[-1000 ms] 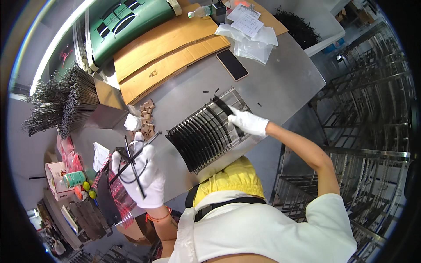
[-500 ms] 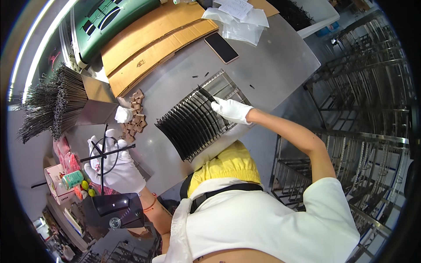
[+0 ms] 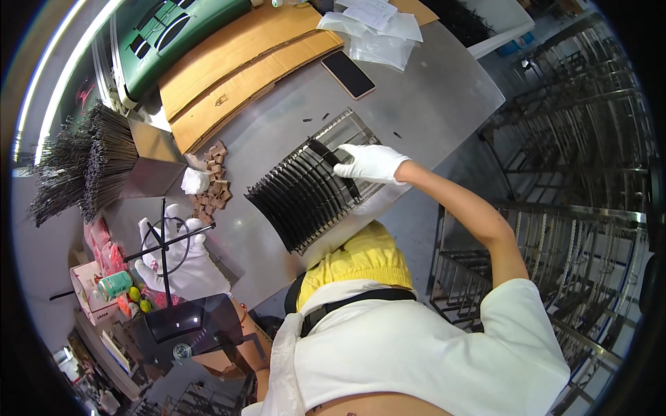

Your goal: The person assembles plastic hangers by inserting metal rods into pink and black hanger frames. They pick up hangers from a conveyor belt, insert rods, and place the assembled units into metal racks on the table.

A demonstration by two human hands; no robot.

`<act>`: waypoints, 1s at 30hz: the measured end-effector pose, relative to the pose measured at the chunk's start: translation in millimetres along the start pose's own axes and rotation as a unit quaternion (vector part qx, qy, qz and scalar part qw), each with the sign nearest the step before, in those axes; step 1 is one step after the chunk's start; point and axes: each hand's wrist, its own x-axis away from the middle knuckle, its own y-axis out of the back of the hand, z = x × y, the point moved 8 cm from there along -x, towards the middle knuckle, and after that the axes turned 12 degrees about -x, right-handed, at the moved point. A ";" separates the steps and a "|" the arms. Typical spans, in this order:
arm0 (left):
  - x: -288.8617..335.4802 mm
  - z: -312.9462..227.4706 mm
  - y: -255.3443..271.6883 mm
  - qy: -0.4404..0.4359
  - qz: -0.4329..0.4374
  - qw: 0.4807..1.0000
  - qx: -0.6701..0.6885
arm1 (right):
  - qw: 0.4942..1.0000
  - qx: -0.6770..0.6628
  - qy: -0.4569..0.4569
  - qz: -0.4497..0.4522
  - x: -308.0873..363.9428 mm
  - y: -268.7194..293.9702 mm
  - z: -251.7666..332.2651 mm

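On the table (image 3: pixel 444 90), a metal rack (image 3: pixel 357 127) holds curved black strips (image 3: pixel 298 197); a metal bin (image 3: pixel 152 175), black wires (image 3: pixel 90 163). The right hand (image 3: pixel 372 164) is parted over the end strips (wider than half a second ago). The left hand (image 3: pixel 186 274) spreads behind a black cross (image 3: pixel 164 245); its grip I cannot tell.

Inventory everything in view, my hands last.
table: one, grey, centre
rack: one, silver, on table
curved strips: many, black, in rack
phone: one, black, beyond rack
plastic bags: several, clear, beyond phone
papers: some, white, on bags
cardboard: layered, tan, table's far side
panel: one, green, top left
wires: many, black, left
holder: one, silver, around wires
blocks: many, brown, left of rack
wad: one, white, by blocks
container: one, green, lower left
shelving: several, silver, right
wire frame: one, black, lower left
left hand: one, white-gloved, behind wire frame
right hand: one, white-gloved, at strips
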 end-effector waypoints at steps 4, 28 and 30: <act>-15.6 -6.4 -1.5 -0.041 -0.014 0.991 -0.123 | 0.996 0.085 -0.017 -0.023 4.5 -10.0 20.4; -79.2 67.4 -145.6 -0.084 -0.014 0.898 -0.431 | 0.977 0.147 0.151 -0.043 22.5 -30.1 -9.5; -45.9 134.6 -204.6 -0.013 0.255 0.817 -0.517 | 0.988 0.033 0.142 -0.050 1.6 -41.9 -16.6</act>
